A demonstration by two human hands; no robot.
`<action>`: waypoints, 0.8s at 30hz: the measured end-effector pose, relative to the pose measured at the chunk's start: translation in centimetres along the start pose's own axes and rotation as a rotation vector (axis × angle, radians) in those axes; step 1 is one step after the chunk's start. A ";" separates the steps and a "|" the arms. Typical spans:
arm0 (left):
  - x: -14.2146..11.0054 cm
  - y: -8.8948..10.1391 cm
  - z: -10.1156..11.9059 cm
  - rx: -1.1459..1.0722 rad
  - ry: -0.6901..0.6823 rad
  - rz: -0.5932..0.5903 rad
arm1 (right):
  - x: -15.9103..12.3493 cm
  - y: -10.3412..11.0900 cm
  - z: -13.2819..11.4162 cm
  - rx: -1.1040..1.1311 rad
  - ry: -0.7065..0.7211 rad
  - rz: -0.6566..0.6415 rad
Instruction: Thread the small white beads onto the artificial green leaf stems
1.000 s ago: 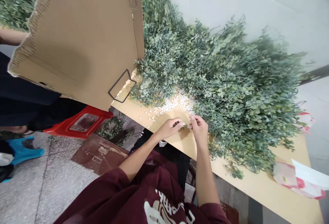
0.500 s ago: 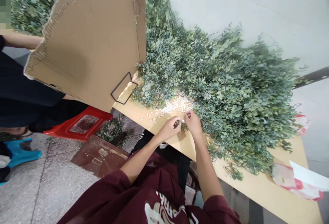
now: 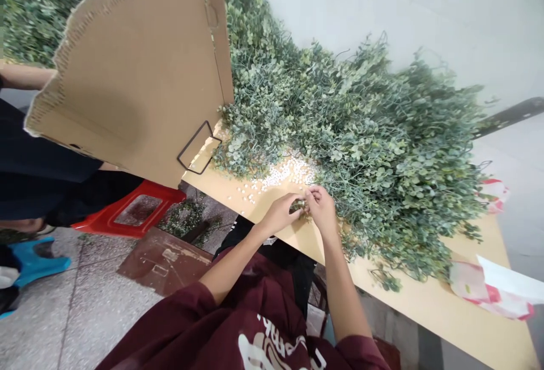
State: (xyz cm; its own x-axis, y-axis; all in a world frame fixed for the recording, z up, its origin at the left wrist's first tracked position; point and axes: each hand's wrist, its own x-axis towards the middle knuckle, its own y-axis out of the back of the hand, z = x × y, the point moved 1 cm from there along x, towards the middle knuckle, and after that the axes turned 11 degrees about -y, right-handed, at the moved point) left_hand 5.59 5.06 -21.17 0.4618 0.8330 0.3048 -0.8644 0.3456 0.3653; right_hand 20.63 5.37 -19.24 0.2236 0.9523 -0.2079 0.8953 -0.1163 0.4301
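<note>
Over the front edge of the table, my left hand [image 3: 281,215] curls its thumb and fingers around a small green leafy sprig [image 3: 299,205], which is partly hidden. My right hand [image 3: 322,207] pinches at the same spot, its fingertips meeting those of the left; what lies in that pinch is too small to make out. Just beyond my hands, many small white beads [image 3: 283,174] lie scattered on the table. A large heap of artificial leafy greenery [image 3: 361,149] rises behind them and to the right, close to my right hand.
The wooden table [image 3: 471,324] carries a tall cardboard sheet [image 3: 144,64] at left, with a dark wire frame [image 3: 199,148] at its foot. Red-and-white plastic bags [image 3: 480,290] lie at right. A red stool [image 3: 131,208], a blue stool [image 3: 40,259] and another person's arm [image 3: 28,77] are at left.
My hands have drawn together, the fingertips now meeting where a small gap with a white bead showed before. The whole view has shifted slightly.
</note>
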 end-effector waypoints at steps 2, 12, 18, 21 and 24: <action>0.2 -0.3 0.1 0.061 0.009 -0.007 | 0.0 0.2 0.3 0.056 -0.002 0.005; 0.5 -1.0 0.0 0.263 -0.026 -0.045 | -0.9 1.8 1.1 0.236 -0.004 -0.074; 0.4 -0.3 0.3 0.141 0.033 -0.020 | -1.2 1.4 1.9 0.325 -0.067 -0.203; 0.4 -0.2 0.4 0.082 0.021 0.012 | -1.2 1.2 2.3 0.357 -0.081 -0.244; 0.4 -0.2 0.2 0.056 0.017 0.022 | -1.1 1.0 2.7 0.430 -0.118 -0.278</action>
State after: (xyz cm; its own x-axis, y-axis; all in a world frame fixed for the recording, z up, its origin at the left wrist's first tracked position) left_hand 6.04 5.24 -20.91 0.4386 0.8477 0.2984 -0.8618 0.3025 0.4072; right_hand 22.29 3.47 -20.98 -0.0254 0.9282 -0.3712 0.9987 0.0073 -0.0500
